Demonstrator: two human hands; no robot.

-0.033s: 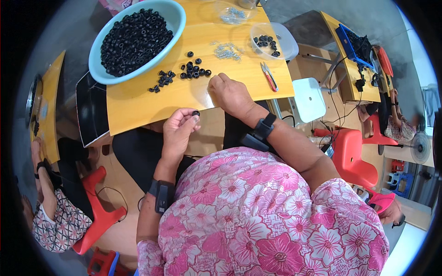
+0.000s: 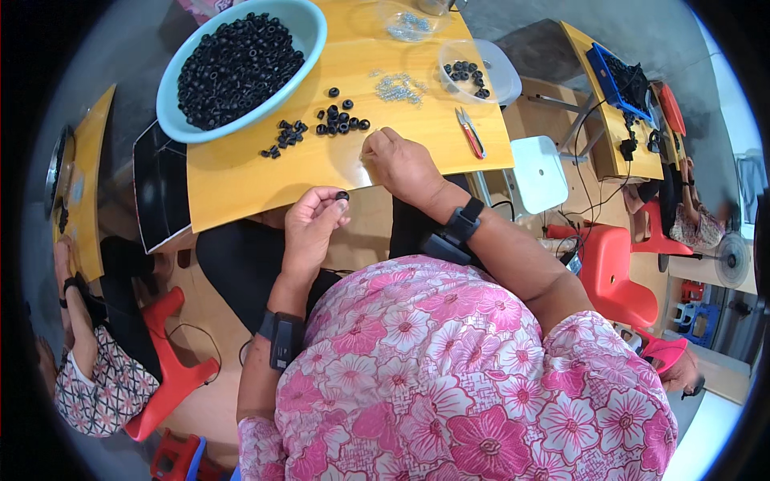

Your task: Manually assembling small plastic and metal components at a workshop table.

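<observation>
Thumb and fingers of my left hand [image 2: 314, 220] pinch a small round black plastic piece [image 2: 342, 196] just off the table's front edge. My right hand [image 2: 401, 164] rests at that edge with its fingers curled together; whatever lies between the fingertips is hidden or too small to make out. Beyond my right hand lies a group of round black pieces [image 2: 343, 122]. Left of these is a cluster of smaller black parts [image 2: 285, 138]. Small silvery metal parts [image 2: 399, 88] are spread farther back. Red-handled cutters [image 2: 471, 132] lie to the right of my right hand.
A large light-blue basin [image 2: 168, 100] full of black pieces stands at the table's left. A clear tub [image 2: 504, 80] with black pieces sits at the right, and a clear bowl [image 2: 385, 14] of metal parts behind. A pale stool [image 2: 539, 172] stands beside the table [image 2: 257, 188]. Other people sit at both sides.
</observation>
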